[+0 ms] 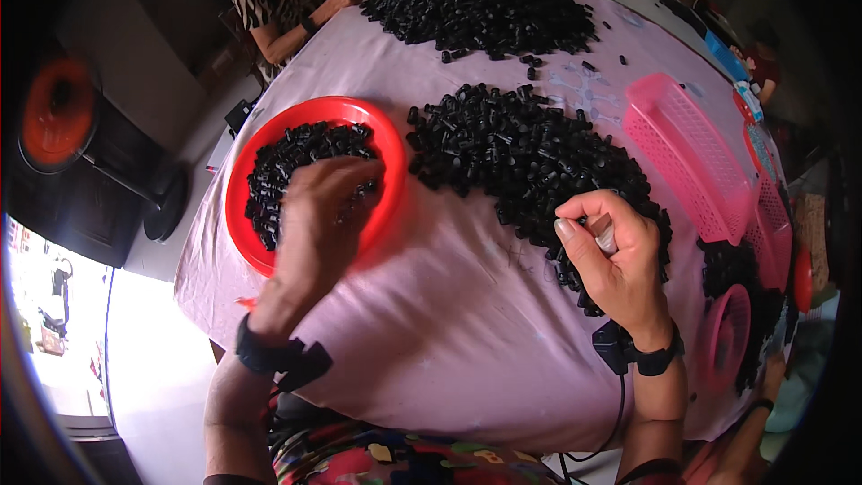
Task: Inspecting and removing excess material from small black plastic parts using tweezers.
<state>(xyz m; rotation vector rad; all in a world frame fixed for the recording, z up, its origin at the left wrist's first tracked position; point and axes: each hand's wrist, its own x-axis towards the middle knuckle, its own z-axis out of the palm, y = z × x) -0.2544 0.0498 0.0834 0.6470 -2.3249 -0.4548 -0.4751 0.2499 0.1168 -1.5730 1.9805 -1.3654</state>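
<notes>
Over the red basin [391, 153] on the left hovers my left hand [319, 211], smeared by motion, so what its fingers do is unclear. Small black cylindrical plastic pieces [296, 148] fill much of the basin. My right hand [620, 256] is closed, thumb against fingers, around a small brown-and-white object [603, 232] whose kind I cannot make out. It is held above the near right edge of a loose pile of similar black pieces [530, 148]. Both wrists wear dark bands with small black boxes.
A larger heap of black pieces [480, 4] lies at the far side, near a seated person [287, 0]. Pink perforated baskets [687, 153] stand on the right, with more black pieces beside them. A pale pink cloth [431, 323] covers the table. An orange fan [58, 112] stands left.
</notes>
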